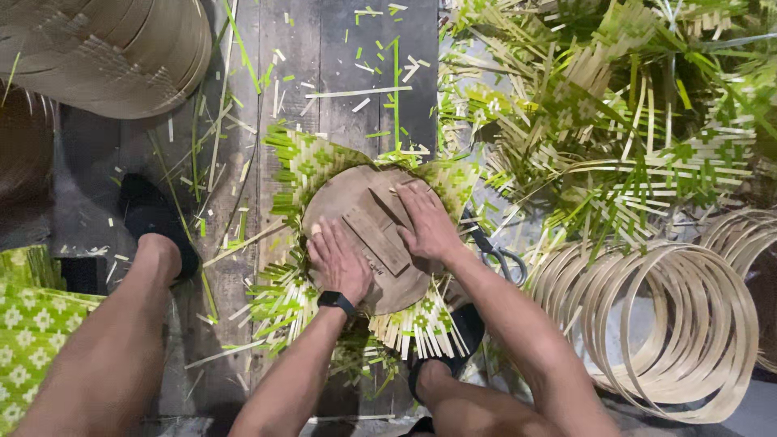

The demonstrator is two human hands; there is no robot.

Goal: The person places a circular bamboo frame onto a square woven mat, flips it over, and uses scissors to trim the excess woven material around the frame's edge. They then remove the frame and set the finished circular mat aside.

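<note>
A round wooden disc (pixel 348 194) with a crossbar block lies on top of a green-and-pale woven bamboo mat (pixel 299 162) on the plank floor. My left hand (pixel 338 260) lies flat on the disc's near left part, a black watch on its wrist. My right hand (pixel 425 222) presses flat on the disc's right side, fingers spread toward its far rim. Loose strip ends of the mat (pixel 417 328) stick out all around beneath the disc. My knees frame the work on both sides.
A pile of woven green mats (pixel 615 137) fills the right back. Several bamboo hoops (pixel 664 324) lie at right. Scissors (pixel 494 251) rest beside my right wrist. Stacked finished mats (pixel 28 332) sit at left, a bamboo basket (pixel 105 48) at upper left. Strip offcuts litter the planks.
</note>
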